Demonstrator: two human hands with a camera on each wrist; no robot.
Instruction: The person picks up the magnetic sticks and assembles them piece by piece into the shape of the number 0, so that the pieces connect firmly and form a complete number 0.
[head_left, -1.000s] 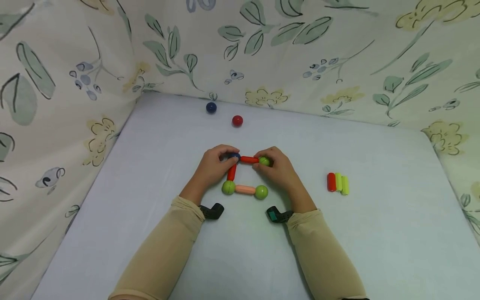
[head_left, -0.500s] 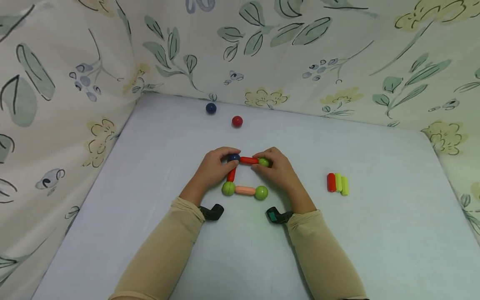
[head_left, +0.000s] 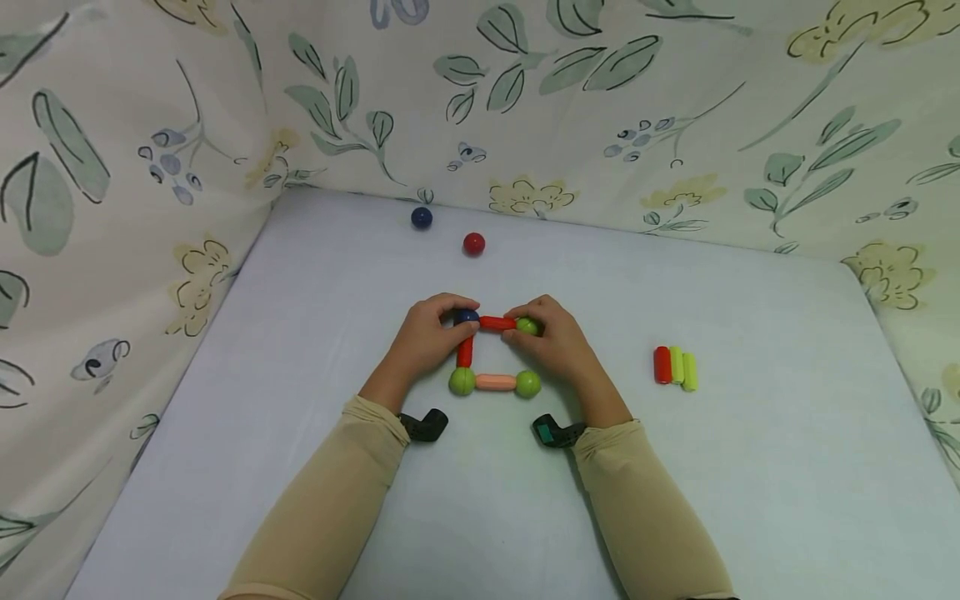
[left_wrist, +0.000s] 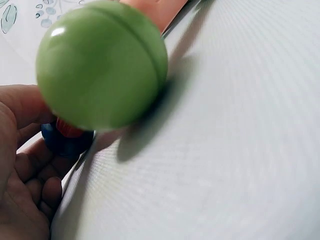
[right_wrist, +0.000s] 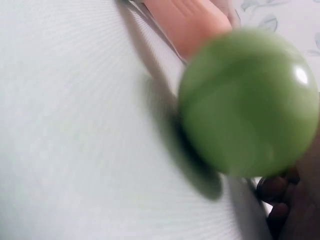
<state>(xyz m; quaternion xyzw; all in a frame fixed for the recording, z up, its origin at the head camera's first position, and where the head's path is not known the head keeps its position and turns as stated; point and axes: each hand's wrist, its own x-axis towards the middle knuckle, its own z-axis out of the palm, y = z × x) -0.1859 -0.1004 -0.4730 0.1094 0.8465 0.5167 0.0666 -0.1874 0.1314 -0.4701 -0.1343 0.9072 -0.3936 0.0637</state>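
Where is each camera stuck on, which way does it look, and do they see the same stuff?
Head: worn on the head, looking forward and down at the white table; the left hand, right hand and tan sleeves show.
Left wrist: looks past the front-left green ball toward the held dark blue ball; left-hand fingers show at the left edge.
Right wrist: looks close at the front-right green ball; part of the right hand shows at lower right.
Shared: both wrist views show part of the salmon stick.

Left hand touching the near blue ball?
Touching. The head view shows the left hand pinching the near blue ball between thumb and fingertip.
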